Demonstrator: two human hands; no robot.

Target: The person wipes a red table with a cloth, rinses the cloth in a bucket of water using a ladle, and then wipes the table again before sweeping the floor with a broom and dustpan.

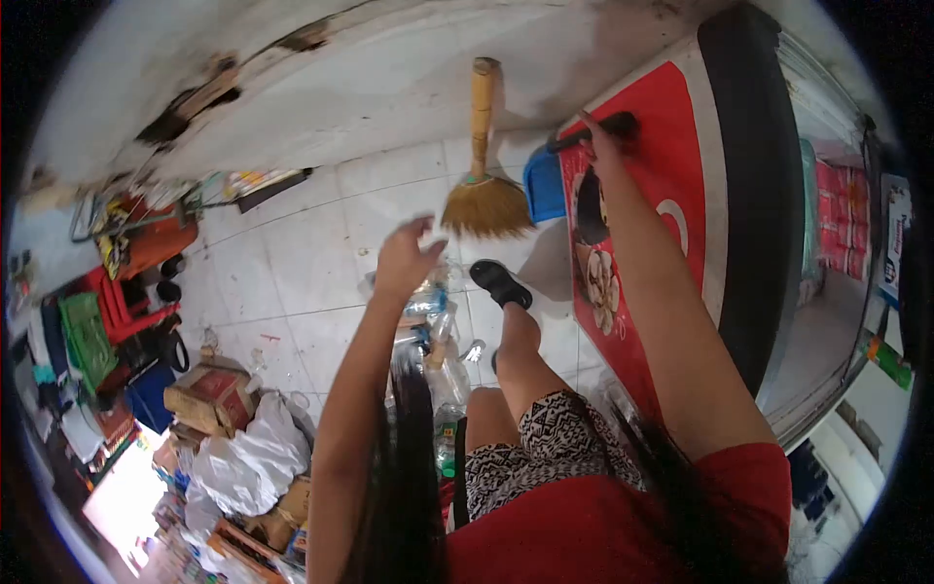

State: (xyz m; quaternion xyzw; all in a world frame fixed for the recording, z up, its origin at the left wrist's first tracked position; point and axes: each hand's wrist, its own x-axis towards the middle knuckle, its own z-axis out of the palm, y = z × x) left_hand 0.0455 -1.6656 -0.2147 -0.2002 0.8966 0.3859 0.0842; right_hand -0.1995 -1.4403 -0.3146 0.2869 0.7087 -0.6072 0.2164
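My left hand point(410, 259) hangs over the floor with its fingers apart and nothing in it. A straw broom point(484, 200) with a bamboo-like handle stands against the wall, bristles down, a short way beyond that hand. To its right is a blue dustpan point(545, 185) with a black handle point(618, 125). My right hand point(602, 148) reaches to this handle, fingers spread around it; whether they touch it I cannot make out. Below my left hand, plastic bottles point(446, 365) lie on the tiles, partly hidden by my arm and hair.
A red-fronted freezer point(686, 146) rises close on my right. At the left are a cardboard box point(207, 397), a white plastic bag point(255, 456), red plastic chairs point(122, 310) and a green crate point(88, 336). Small litter dots the white tiled floor point(302, 243).
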